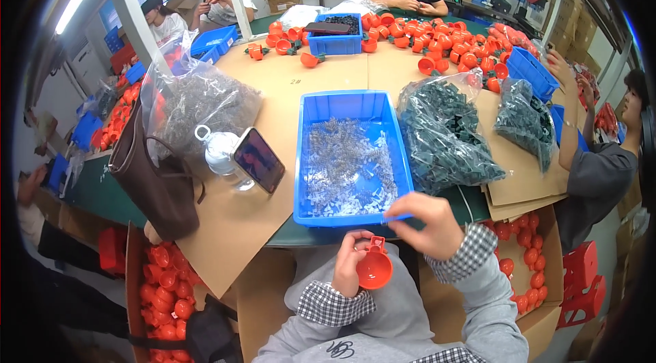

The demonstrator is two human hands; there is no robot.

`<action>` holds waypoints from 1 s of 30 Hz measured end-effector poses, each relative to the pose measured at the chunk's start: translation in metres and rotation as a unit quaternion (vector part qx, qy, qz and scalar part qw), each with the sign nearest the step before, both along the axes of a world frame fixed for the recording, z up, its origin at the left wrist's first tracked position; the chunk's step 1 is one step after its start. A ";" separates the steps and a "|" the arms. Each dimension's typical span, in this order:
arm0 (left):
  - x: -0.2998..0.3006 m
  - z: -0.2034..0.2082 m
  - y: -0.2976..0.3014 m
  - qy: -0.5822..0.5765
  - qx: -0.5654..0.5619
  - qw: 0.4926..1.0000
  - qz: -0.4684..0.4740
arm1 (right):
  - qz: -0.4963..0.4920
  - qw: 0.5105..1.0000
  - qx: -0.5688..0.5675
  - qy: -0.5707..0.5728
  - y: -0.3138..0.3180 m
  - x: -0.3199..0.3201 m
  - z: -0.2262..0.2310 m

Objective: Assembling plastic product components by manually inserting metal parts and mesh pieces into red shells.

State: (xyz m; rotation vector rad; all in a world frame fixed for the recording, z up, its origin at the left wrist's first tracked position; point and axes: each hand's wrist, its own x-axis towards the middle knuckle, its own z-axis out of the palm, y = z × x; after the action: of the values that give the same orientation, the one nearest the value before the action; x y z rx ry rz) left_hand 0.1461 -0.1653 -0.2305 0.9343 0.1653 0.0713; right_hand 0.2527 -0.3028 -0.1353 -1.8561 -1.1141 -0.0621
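My left hand (pixel 349 264) is closed round a round red plastic cup-shaped part (pixel 375 270), held above my lap with its hollow side up. A small square-ended tab sticks out at its top. My right hand (pixel 432 225) hovers at the near right corner of a blue tray (pixel 298 158), thumb and forefinger pinched together. Whatever lies between those fingertips is too small to make out. Inside the tray are heaps of small grey metal pieces (pixel 335 144) that look like springs, and small white pieces (pixel 342 204).
Right of the tray lies a clear bag of dark green parts (pixel 444 134). On the left stand a phone (pixel 259 161) leaning on a bottle (pixel 220 151), and a brown bag (pixel 154 178). Boxes of red parts (pixel 164 294) flank my legs. Other people sit around the table.
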 end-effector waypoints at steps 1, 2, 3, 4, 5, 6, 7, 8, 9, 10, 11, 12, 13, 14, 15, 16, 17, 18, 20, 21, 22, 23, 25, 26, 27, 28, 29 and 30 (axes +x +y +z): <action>0.001 0.001 0.000 0.003 0.004 1.000 -0.003 | 0.006 1.000 -0.004 -0.011 -0.004 -0.008 -0.004; 0.001 0.003 0.000 0.000 0.005 1.000 -0.006 | -0.005 0.999 -0.015 -0.041 -0.005 -0.015 -0.009; 0.001 0.004 -0.001 0.001 0.007 1.000 -0.015 | -0.014 0.998 -0.024 -0.063 -0.007 -0.019 -0.014; 0.001 0.005 -0.003 0.001 0.027 1.000 -0.001 | -0.010 0.998 -0.028 -0.061 -0.008 -0.021 -0.019; 0.002 0.006 -0.005 0.001 0.047 0.999 0.013 | -0.008 0.998 -0.032 -0.059 -0.009 -0.022 -0.022; 0.002 0.006 -0.006 -0.012 0.040 0.999 0.012 | -0.019 0.998 -0.029 -0.059 -0.010 -0.022 -0.024; 0.002 0.007 -0.006 -0.012 0.043 0.999 0.001 | -0.009 0.998 -0.024 -0.049 -0.012 -0.023 -0.025; 0.001 0.008 -0.007 -0.011 0.068 0.998 0.013 | 0.001 0.999 -0.019 -0.039 -0.013 -0.024 -0.026; 0.001 0.008 -0.007 -0.013 0.092 0.995 0.022 | -0.013 0.999 -0.017 -0.040 -0.013 -0.024 -0.028; 0.001 0.004 -0.007 -0.017 0.102 0.994 0.026 | 0.004 0.999 -0.008 -0.046 -0.013 -0.025 -0.031; 0.002 0.003 -0.007 -0.020 0.104 0.994 0.014 | 0.021 0.998 0.001 -0.052 -0.012 -0.024 -0.034; 0.001 0.003 -0.007 -0.016 0.110 0.994 0.020 | 0.021 0.997 0.004 -0.076 -0.011 -0.024 -0.036; 0.002 0.003 -0.008 -0.012 0.115 0.993 0.027 | 0.015 0.997 0.004 -0.077 -0.012 -0.024 -0.037; 0.002 0.006 -0.009 -0.002 0.141 0.990 0.027 | 0.004 0.996 0.002 -0.085 -0.013 -0.025 -0.038; 0.003 0.006 -0.009 -0.003 0.141 0.990 0.026 | -0.002 0.996 0.000 -0.093 -0.013 -0.026 -0.038; 0.003 0.005 -0.010 -0.011 0.124 0.992 0.020 | -0.001 0.996 0.000 -0.094 -0.014 -0.026 -0.037; 0.004 0.005 -0.010 -0.020 0.108 0.994 0.014 | -0.007 0.996 0.001 -0.092 -0.016 -0.026 -0.036; 0.002 0.005 -0.009 -0.019 0.108 0.994 0.019 | -0.010 0.996 0.003 -0.089 -0.016 -0.027 -0.035; 0.002 0.008 -0.006 -0.021 0.114 0.993 0.010 | -0.007 0.995 -0.009 -0.096 -0.013 -0.027 -0.032; 0.001 0.009 -0.005 -0.020 0.113 0.993 0.023 | -0.006 0.994 -0.021 -0.105 -0.011 -0.027 -0.031; 0.000 0.010 -0.005 -0.024 0.117 0.993 0.020 | 0.008 0.994 -0.020 -0.107 -0.010 -0.027 -0.029; 0.000 0.011 -0.005 -0.028 0.120 0.992 0.018 | -0.009 0.992 -0.032 -0.121 -0.010 -0.028 -0.027; -0.001 0.011 -0.007 -0.042 0.116 0.992 0.019 | -0.020 0.990 -0.046 -0.129 -0.008 -0.031 -0.024; -0.001 0.008 -0.009 -0.042 0.108 0.993 0.019 | -0.020 0.990 -0.054 -0.131 -0.008 -0.031 -0.022; 0.000 0.004 -0.009 -0.041 0.100 0.994 0.020 | -0.019 0.989 -0.061 -0.132 -0.007 -0.031 -0.023; 0.000 0.004 -0.009 -0.044 0.096 0.994 0.009 | 0.000 0.989 -0.059 -0.137 -0.007 -0.031 -0.023; 0.001 0.003 -0.009 -0.047 0.091 0.995 -0.003 | -0.017 0.994 -0.056 -0.088 -0.008 -0.032 -0.024; -0.001 0.000 -0.008 -0.052 0.088 0.995 -0.007 | -0.034 0.997 -0.053 -0.037 -0.006 -0.031 -0.025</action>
State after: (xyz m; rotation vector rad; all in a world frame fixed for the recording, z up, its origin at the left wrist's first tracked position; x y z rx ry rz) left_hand 0.1449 -0.1730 -0.2301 1.1059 0.0563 0.1225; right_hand 0.2218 -0.3091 -0.1608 -2.0009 -1.1241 -0.1141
